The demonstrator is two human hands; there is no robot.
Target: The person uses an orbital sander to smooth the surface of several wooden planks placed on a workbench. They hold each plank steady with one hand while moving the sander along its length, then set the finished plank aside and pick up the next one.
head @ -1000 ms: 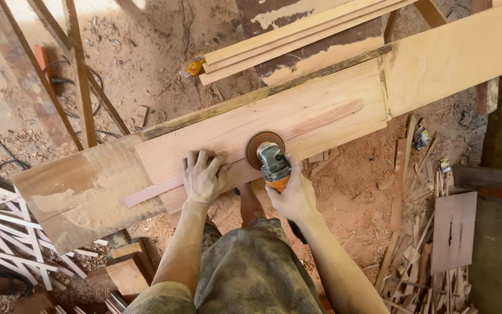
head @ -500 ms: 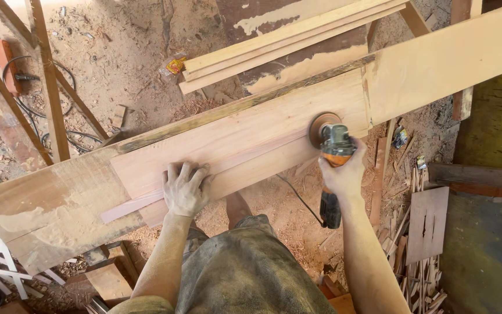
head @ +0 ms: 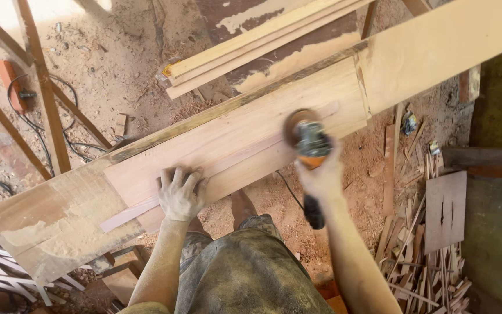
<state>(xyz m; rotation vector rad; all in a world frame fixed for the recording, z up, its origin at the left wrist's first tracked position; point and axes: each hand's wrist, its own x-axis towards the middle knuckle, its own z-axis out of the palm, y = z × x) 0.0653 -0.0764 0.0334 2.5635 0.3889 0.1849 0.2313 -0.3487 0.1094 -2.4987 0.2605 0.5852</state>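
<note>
On the long wooden plank, the left hand lay flat, fingers spread, holding nothing. The right hand gripped the orange sander, which had moved further right than before.

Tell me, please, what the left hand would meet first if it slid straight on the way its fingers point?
The left hand lies flat on the board; straight ahead is only bare board up to its dark far edge.

The board is pale bare wood, smooth and matt. The sander has an orange plastic body. Dust coats the left hand, and rough sawdust covers the floor.
</note>
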